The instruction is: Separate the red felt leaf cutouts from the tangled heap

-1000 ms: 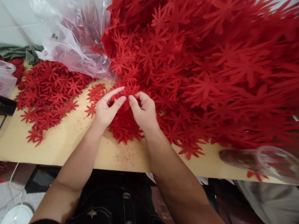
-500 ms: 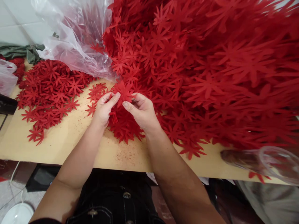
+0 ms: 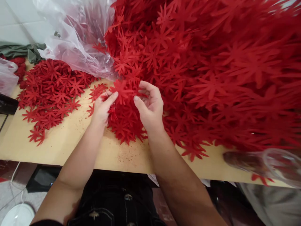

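Observation:
Between thumb and fingers, my left hand point(image 3: 102, 106) pinches a red flower-shaped piece point(image 3: 122, 91) with several narrow petals. My right hand point(image 3: 151, 106) is just to the right of that piece, apart from it, its fingers curled but spread from the thumb, with nothing visible between them. Beneath and behind both hands lie more red pieces, joined to a very large heap point(image 3: 169, 69) that fills the right side. A smaller heap of the same pieces point(image 3: 54, 91) rests on the left of the table.
A clear plastic bag point(image 3: 80, 47) stands behind the left heap. The pale wooden table point(image 3: 70, 144) carries small reddish crumbs near its front edge. At the front right lies a clear plastic cup point(image 3: 279, 164) on its side. Green cloth point(image 3: 23, 51) is at the back left.
My right hand has let go of the red piece, opened and moved a little to the right. My left hand still holds the piece, slightly further left.

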The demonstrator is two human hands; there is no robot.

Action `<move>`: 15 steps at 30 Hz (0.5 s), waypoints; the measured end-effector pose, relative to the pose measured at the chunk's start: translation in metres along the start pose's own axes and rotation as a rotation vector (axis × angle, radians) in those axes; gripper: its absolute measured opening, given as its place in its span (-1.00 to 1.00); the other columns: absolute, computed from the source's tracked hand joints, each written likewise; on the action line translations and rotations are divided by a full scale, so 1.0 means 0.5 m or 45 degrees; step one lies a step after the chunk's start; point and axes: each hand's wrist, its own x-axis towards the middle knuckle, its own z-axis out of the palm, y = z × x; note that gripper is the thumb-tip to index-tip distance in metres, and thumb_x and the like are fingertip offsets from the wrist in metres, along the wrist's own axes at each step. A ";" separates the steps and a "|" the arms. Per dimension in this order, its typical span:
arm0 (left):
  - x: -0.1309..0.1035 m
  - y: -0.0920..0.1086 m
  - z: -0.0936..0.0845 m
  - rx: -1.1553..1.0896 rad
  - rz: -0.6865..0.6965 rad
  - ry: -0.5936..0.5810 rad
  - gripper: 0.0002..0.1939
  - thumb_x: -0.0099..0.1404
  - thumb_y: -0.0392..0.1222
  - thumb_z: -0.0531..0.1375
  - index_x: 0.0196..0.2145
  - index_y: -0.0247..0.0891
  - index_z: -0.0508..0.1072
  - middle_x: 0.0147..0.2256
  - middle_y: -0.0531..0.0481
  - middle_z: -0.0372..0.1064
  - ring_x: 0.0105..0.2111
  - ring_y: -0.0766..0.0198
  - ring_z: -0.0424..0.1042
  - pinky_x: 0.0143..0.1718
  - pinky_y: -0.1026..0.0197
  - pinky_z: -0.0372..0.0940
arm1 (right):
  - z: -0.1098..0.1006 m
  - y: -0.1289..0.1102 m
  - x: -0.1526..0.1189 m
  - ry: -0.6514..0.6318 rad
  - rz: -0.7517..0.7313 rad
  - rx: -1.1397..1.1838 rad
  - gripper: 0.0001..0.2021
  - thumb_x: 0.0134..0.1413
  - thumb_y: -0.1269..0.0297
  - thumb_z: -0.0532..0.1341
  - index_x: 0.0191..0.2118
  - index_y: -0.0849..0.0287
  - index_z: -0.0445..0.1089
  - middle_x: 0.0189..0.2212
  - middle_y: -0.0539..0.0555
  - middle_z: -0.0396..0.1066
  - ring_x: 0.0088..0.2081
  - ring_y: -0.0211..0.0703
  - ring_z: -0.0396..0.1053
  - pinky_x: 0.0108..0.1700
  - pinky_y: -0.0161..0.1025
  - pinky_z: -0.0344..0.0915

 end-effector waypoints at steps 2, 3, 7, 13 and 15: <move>-0.011 -0.010 0.013 0.064 0.020 -0.101 -0.69 -0.07 -0.15 0.35 -0.62 -0.28 0.26 -0.68 0.22 0.17 -0.67 0.55 0.13 -0.59 0.40 0.06 | 0.000 -0.004 -0.002 -0.035 -0.017 -0.047 -0.65 0.04 0.03 0.14 -0.06 0.02 0.29 -0.07 0.10 0.30 -0.05 -0.13 0.30 -0.01 -0.08 0.30; -0.014 -0.015 0.017 0.110 0.046 -0.136 -0.69 -0.06 -0.14 0.34 -0.62 -0.29 0.25 -0.67 0.21 0.17 -0.65 0.55 0.13 -0.57 0.39 0.07 | 0.001 -0.006 -0.004 -0.068 0.004 -0.028 -0.66 0.05 0.02 0.13 -0.08 0.03 0.30 -0.11 0.10 0.33 -0.06 -0.14 0.32 -0.01 -0.09 0.31; -0.014 -0.023 0.021 0.382 0.199 -0.221 -0.65 -0.01 -0.12 0.32 -0.66 -0.29 0.20 -0.67 0.21 0.07 -0.61 0.53 0.06 -0.51 0.38 0.06 | 0.015 -0.011 -0.009 -0.166 0.192 0.174 -0.70 -0.07 0.03 0.23 -0.23 0.08 0.34 -0.31 0.02 0.41 -0.28 -0.24 0.38 -0.14 -0.19 0.36; -0.013 -0.025 0.017 0.541 0.283 -0.217 -0.63 0.10 -0.08 0.24 -0.66 -0.27 0.15 -0.65 0.19 0.00 -0.60 0.49 0.00 -0.51 0.33 0.02 | 0.016 -0.011 -0.001 -0.179 0.444 0.386 -0.75 -0.24 0.19 0.35 -0.42 0.12 0.30 -0.49 -0.10 0.32 -0.48 -0.39 0.28 -0.36 -0.33 0.31; -0.014 -0.025 0.017 0.516 0.280 -0.227 -0.59 0.09 -0.02 0.24 -0.67 -0.26 0.14 -0.66 0.19 -0.01 -0.60 0.48 -0.01 -0.51 0.32 0.01 | 0.015 -0.012 0.002 -0.189 0.471 0.401 -0.76 -0.24 0.21 0.34 -0.47 0.13 0.28 -0.52 -0.11 0.28 -0.50 -0.42 0.24 -0.40 -0.36 0.27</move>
